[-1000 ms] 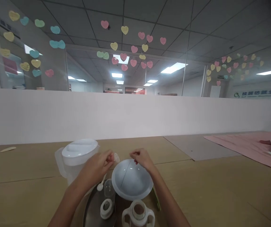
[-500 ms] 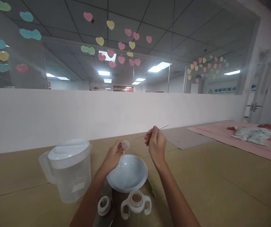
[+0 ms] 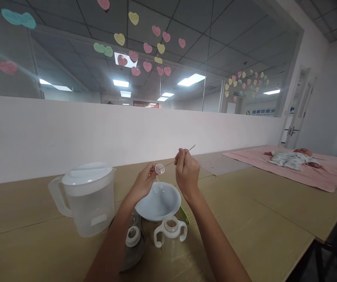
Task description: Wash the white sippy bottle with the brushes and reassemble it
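My left hand (image 3: 142,182) pinches a small, round, clear baby bottle nipple (image 3: 159,169) by its edge, above the near side of a white bowl (image 3: 158,203). A thin pale stem hangs below the nipple. In my closed right hand (image 3: 187,170) is a thin metal wire (image 3: 191,148) with a small loop at its upper end. Its lower end reaches into the nipple; any bristles there are too small to see. In front of the bowl stands a clear baby bottle (image 3: 171,235) with two white handles and an uncovered mouth.
A lidded clear pitcher (image 3: 89,199) stands at left. By my left forearm, a dark tray (image 3: 133,254) holds a white ring cap (image 3: 133,236). A green-handled tool (image 3: 184,215) lies beside the bowl. Farther right, a baby-like figure (image 3: 288,159) lies on a pink cloth (image 3: 321,178).
My right hand has moved left and closer to the left hand, bringing the wire into the nipple. The view has turned slightly right and down.
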The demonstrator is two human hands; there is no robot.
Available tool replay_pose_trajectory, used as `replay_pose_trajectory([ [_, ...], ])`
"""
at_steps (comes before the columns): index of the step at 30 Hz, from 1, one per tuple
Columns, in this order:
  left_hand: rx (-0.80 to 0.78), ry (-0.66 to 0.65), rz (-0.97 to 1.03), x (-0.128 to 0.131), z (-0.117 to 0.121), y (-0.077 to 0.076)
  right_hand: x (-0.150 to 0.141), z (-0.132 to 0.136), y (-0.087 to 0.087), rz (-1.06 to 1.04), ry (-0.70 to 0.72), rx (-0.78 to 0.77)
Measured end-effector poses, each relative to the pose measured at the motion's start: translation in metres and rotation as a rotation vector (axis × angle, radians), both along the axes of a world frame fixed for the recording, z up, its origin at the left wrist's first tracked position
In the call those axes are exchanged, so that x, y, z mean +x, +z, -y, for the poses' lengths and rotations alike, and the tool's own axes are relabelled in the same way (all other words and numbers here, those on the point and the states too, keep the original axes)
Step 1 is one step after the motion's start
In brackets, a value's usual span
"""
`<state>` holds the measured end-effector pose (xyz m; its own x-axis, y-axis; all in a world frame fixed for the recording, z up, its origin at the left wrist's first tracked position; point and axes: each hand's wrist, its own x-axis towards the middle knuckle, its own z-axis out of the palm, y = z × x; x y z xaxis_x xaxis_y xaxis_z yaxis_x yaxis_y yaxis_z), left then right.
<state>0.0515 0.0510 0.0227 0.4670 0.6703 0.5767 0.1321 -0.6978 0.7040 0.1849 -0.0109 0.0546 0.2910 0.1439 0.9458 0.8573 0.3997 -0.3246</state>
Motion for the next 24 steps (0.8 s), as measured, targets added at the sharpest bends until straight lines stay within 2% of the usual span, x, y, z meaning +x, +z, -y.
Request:
replay_pose_trajectory([
  [6, 0.029, -0.013, -0.026, 0.001, 0.009, 0.005, 0.005, 0.000, 0.000, -0.075, 0.013, -0.003],
  [15, 0.016, -0.033, -0.012, 0.001, 0.010, 0.003, 0.011, 0.000, -0.001, -0.153, 0.061, -0.055],
  [20, 0.005, -0.042, -0.013, -0.001, 0.011, 0.005, 0.011, 0.001, -0.002, -0.133, 0.089, -0.028],
  [24, 0.006, -0.030, 0.025, 0.000, 0.012, 0.007, 0.004, 0.000, -0.003, -0.015, 0.154, -0.069],
])
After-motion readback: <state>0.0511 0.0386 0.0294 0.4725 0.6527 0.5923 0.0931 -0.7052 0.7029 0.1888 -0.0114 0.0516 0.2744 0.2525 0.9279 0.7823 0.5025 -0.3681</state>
